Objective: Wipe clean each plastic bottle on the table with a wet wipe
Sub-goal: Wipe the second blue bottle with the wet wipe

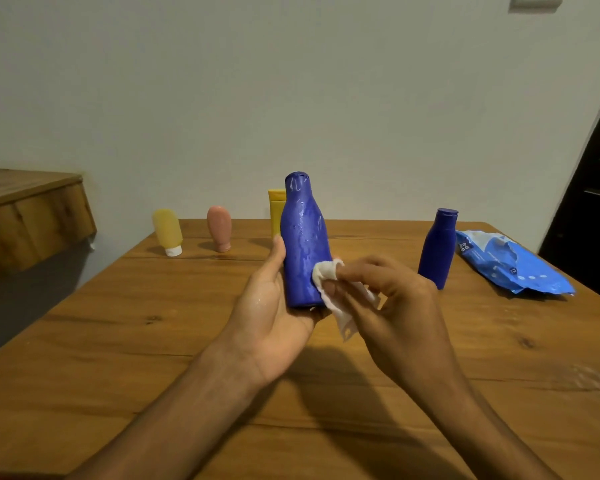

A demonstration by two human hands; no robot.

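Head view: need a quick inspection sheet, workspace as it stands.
Surface: wooden table, bare wood with knots.
Job's things: large blue bottle held upright, wet streaks on it; white wet wipe pressed on its lower side. Standing on the table: small blue bottle, yellow tube, pink tube, yellow bottle partly hidden. Blue wipes pack lies at right.
Clutter: nothing seen.
Hands: left hand grips the large bottle; right hand pinches the wipe.
Cables: nothing seen.
Surroundings: plain wall, wooden ledge left, dark door right.
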